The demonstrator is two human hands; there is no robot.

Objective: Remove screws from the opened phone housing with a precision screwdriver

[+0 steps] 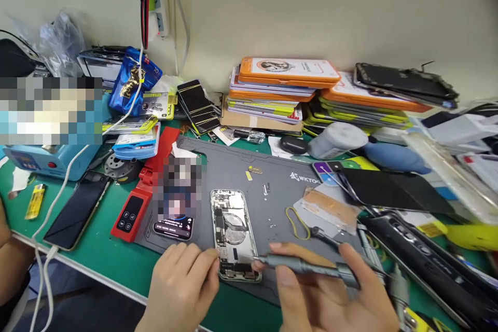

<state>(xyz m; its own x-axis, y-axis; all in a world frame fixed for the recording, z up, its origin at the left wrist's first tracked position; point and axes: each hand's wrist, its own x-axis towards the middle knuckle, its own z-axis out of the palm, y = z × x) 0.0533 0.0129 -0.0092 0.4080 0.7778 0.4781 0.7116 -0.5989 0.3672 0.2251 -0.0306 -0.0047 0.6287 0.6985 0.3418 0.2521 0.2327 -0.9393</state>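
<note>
An opened phone (234,233) with its insides bare lies on a grey work mat (241,176) near the front edge. My left hand (182,285) rests beside the phone's lower left corner, fingers curled and pinching its edge. My right hand (330,295) grips a grey screwdriver (307,267), its tip touching the phone's lower right side. Tiny screws (266,189) lie scattered on the mat above the phone.
A second phone (175,225) with a lit screen lies left of the open one, beside a red device (130,215). A dark phone (78,207) on a white cable lies far left. Stacked orange boxes (284,83), a black screen panel (385,189) and tools crowd the back and right.
</note>
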